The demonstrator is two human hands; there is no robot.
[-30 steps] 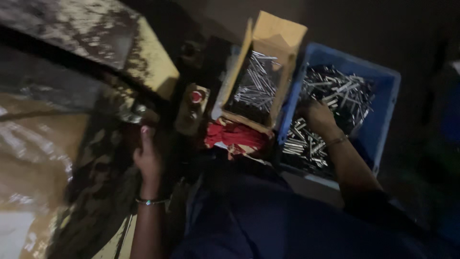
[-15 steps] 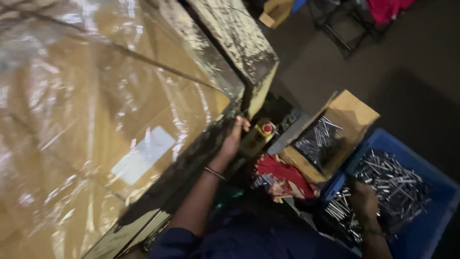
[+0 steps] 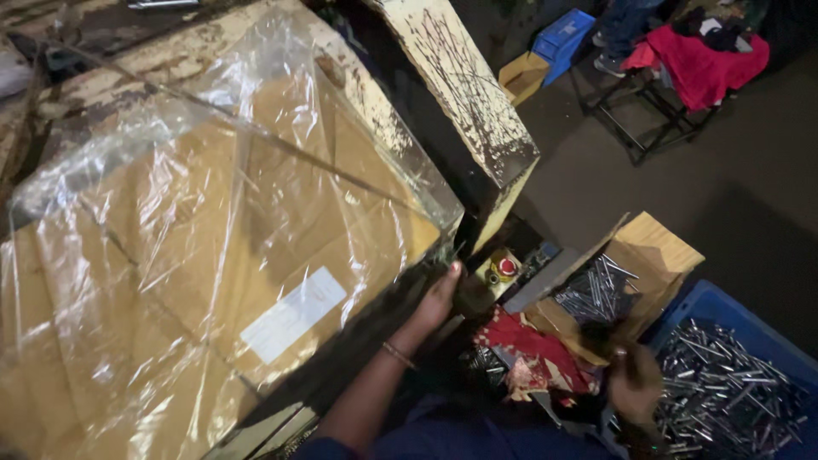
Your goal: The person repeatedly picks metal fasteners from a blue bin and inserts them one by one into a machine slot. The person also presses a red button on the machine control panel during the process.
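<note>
My left hand [image 3: 436, 300], with a thin bangle on the wrist, reaches up into the dark gap under the edge of a worn cream machine [image 3: 460, 102]. It is just left of a small yellow box with a red button [image 3: 503, 268]. Its fingers are lost in shadow. My right hand [image 3: 635, 381] is blurred and curled. It hovers between a cardboard box of metal pins [image 3: 596, 290] and a blue crate of metal pins [image 3: 733, 383]. I cannot see whether it holds any pins. A red patterned cloth [image 3: 532, 353] lies between my hands.
A large flat cardboard carton wrapped in clear plastic [image 3: 213, 255] fills the left half. At the far top right are a stool with red cloth [image 3: 694, 64], a small blue crate [image 3: 562, 34] and another person's legs [image 3: 618, 34]. Dark floor [image 3: 733, 187] lies to the right.
The view has swung left and up, so the carton now fills more of it. My right hand has lifted out of the blue crate. My left hand stays by the yellow button box.
</note>
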